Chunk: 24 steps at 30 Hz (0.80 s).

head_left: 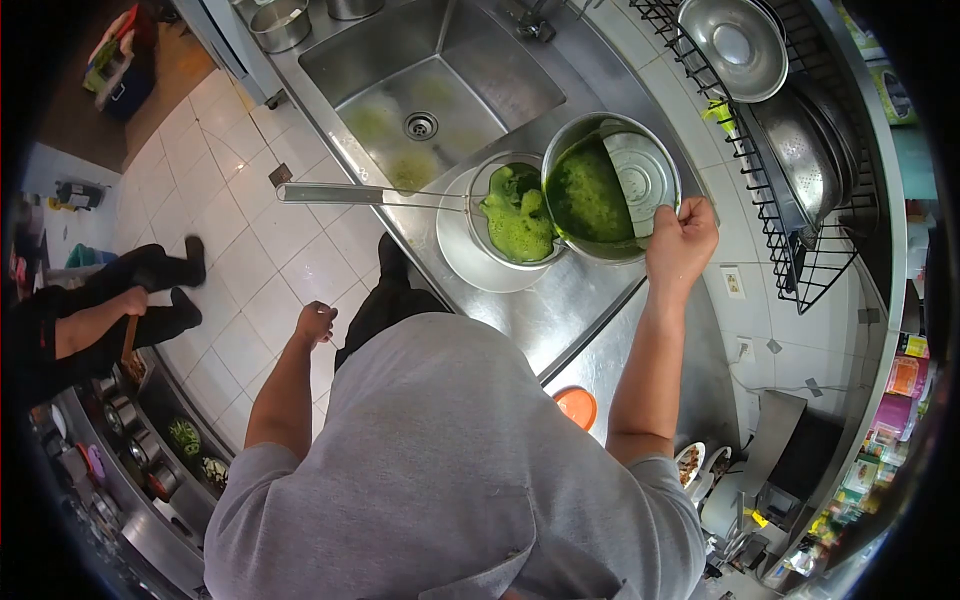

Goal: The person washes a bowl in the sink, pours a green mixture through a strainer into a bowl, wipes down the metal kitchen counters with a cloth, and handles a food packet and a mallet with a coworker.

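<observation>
My right hand (682, 243) grips the rim of a metal pot (655, 170), which is tilted toward the left. Green liquid (590, 195) with foam lies in the pot and reaches its lip. The lip is at the edge of a long-handled strainer (330, 194), whose basket holds a green, foamy mass (515, 225). Under the strainer is a pale round bowl or plate (455, 250) on the steel counter. My left hand (317, 323) hangs beside my body with its fingers curled, away from the strainer handle; whatever it may hold is too small to make out.
Beyond the strainer is a steel sink (480, 105) with green splashes. A wire rack (790, 250) with metal bowls hangs on the right wall. An orange lid (576, 407) lies near my right elbow. At the far left, another person's hand (132, 300) holds a wooden handle.
</observation>
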### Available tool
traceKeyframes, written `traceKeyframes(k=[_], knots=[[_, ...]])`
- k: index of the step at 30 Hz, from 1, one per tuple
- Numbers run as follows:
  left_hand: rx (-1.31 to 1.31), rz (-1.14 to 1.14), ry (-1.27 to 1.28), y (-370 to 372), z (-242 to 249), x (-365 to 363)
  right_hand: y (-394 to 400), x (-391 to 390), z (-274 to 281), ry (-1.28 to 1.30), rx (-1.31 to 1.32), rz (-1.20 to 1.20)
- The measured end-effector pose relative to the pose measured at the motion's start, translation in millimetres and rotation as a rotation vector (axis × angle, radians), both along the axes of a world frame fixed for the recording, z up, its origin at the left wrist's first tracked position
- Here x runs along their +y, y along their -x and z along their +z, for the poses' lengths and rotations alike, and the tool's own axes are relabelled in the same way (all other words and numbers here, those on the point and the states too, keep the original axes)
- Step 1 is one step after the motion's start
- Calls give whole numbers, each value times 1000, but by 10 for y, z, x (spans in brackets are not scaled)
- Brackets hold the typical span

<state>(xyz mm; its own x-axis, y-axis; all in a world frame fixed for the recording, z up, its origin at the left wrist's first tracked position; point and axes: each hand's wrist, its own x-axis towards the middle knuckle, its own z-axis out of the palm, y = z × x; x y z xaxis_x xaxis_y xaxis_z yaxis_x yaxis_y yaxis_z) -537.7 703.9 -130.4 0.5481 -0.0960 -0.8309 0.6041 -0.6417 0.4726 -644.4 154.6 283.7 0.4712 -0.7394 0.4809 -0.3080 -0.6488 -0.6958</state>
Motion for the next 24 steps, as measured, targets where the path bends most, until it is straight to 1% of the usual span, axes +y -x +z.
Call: traceKeyframes(k=[5,14,24], knots=[[2,-11,17,50,-39,-14,-10,45,27,-17,-1,-5],[17,-30,-34,191,-119,87,-10,70,21,8,14,-4],[21,-37,-25,167,-151,41,-36,98,42,20,5,21]])
